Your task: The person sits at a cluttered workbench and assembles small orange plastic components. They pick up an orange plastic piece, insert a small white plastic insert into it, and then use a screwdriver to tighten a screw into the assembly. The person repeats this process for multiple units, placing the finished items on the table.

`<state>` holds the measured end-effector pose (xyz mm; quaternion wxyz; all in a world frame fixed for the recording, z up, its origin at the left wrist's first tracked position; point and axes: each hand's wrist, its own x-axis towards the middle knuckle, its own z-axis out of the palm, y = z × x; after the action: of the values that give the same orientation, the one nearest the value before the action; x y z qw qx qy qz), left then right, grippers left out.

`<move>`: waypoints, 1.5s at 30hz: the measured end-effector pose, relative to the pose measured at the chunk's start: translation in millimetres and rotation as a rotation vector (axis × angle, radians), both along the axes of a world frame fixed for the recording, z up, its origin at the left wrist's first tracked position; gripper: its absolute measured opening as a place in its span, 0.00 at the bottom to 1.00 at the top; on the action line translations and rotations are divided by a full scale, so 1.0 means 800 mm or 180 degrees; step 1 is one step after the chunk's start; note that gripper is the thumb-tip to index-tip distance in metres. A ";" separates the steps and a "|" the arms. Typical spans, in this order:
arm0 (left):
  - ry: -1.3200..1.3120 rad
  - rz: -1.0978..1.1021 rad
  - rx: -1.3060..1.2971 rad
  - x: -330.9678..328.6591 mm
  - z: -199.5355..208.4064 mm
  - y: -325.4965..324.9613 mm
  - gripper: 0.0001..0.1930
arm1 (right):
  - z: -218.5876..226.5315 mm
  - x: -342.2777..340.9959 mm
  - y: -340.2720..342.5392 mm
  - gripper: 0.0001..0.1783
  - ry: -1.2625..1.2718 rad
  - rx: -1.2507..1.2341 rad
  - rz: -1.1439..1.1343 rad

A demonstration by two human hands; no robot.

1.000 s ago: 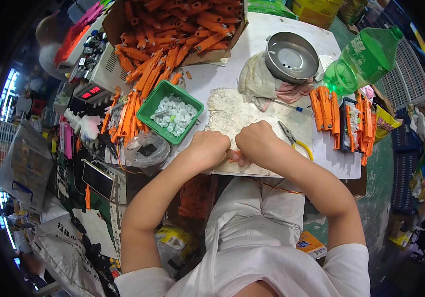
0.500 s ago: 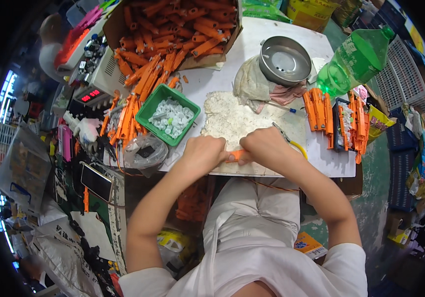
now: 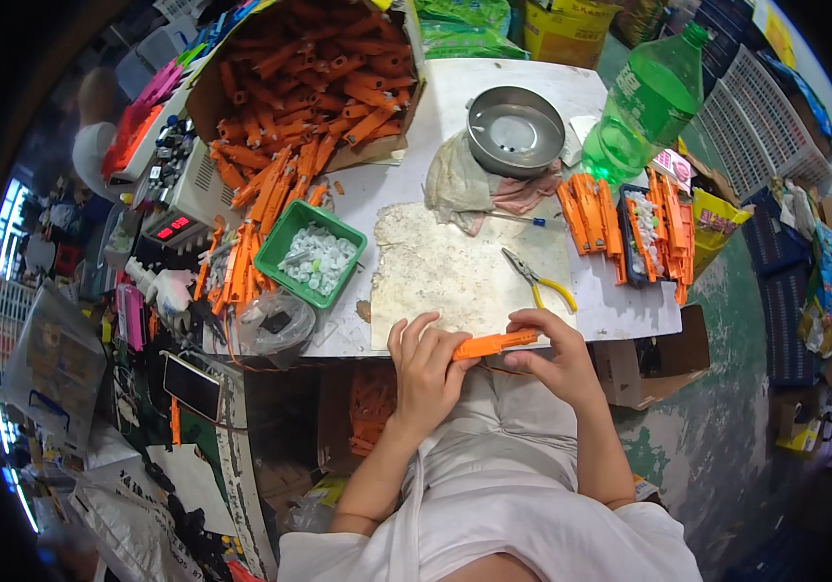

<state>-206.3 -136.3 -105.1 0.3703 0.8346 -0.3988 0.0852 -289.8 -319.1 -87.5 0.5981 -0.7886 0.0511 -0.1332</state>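
Both hands hold one long orange plastic part [image 3: 494, 343] just off the near edge of the white table [image 3: 464, 107]. My left hand [image 3: 424, 367] grips its left end and my right hand [image 3: 547, 354] pinches its right end. The part lies roughly level, above my lap. In front of it on the table lies a worn, stained work mat [image 3: 455, 272], with yellow-handled pliers [image 3: 537, 281] at its right side.
A green tray [image 3: 285, 238] of small white pieces sits left of the mat. Beyond it, a cardboard box [image 3: 319, 68] spills orange parts. A metal bowl [image 3: 516, 131], a rag, a green bottle [image 3: 644, 107] and rows of orange parts [image 3: 591, 209] stand at the right.
My hands have drawn back from the mat to the table's near edge, and the orange part now shows fully between them.
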 end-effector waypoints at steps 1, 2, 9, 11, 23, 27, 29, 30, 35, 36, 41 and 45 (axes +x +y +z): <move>-0.0020 0.0055 -0.0012 -0.009 0.002 0.000 0.12 | 0.001 -0.009 0.000 0.20 0.0113 0.0478 -0.0024; 0.0004 0.0053 -0.0096 -0.017 0.001 0.000 0.12 | -0.006 -0.016 -0.001 0.19 0.0251 0.1203 -0.0104; -0.0048 -0.0001 -0.0333 -0.039 0.012 -0.003 0.14 | -0.018 -0.023 0.015 0.20 -0.0483 0.2570 0.0060; -0.0045 -0.0020 -0.0371 -0.042 0.013 -0.004 0.14 | -0.015 -0.020 0.020 0.21 -0.0778 0.2354 0.0000; 0.2679 -0.1349 -0.0933 -0.047 0.025 -0.007 0.20 | 0.038 -0.020 -0.002 0.15 -0.0374 0.2063 0.0339; 0.4382 -0.1627 -0.1271 -0.045 0.023 -0.002 0.23 | 0.049 -0.018 0.014 0.14 -0.0613 0.1472 -0.0233; 0.4657 -0.1709 -0.1841 -0.047 0.014 0.003 0.23 | 0.015 -0.043 0.007 0.14 -0.0517 0.1065 -0.0783; 0.4794 -0.1768 -0.2130 -0.047 0.007 0.002 0.22 | -0.010 -0.062 -0.003 0.14 -0.0466 0.0846 -0.1072; 0.5489 -0.1935 -0.2771 -0.042 -0.011 -0.006 0.18 | -0.155 -0.127 -0.036 0.14 0.0377 0.0867 -0.2657; 0.5630 -0.1883 -0.2836 -0.042 -0.011 -0.008 0.17 | -0.182 -0.132 -0.040 0.16 0.0583 0.0823 -0.2731; 0.5623 -0.1867 -0.2803 -0.043 -0.010 -0.010 0.18 | -0.272 -0.118 -0.061 0.24 0.1284 0.1360 -0.2934; 0.5494 -0.1734 -0.2606 -0.043 -0.010 -0.017 0.20 | -0.392 -0.113 -0.111 0.25 0.1599 0.0822 -0.3331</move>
<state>-241.1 -150.3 -113.1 0.8002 0.2982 -0.1106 -0.5085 -379.9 -407.8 -401.2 0.5136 -0.5869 0.5888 -0.2123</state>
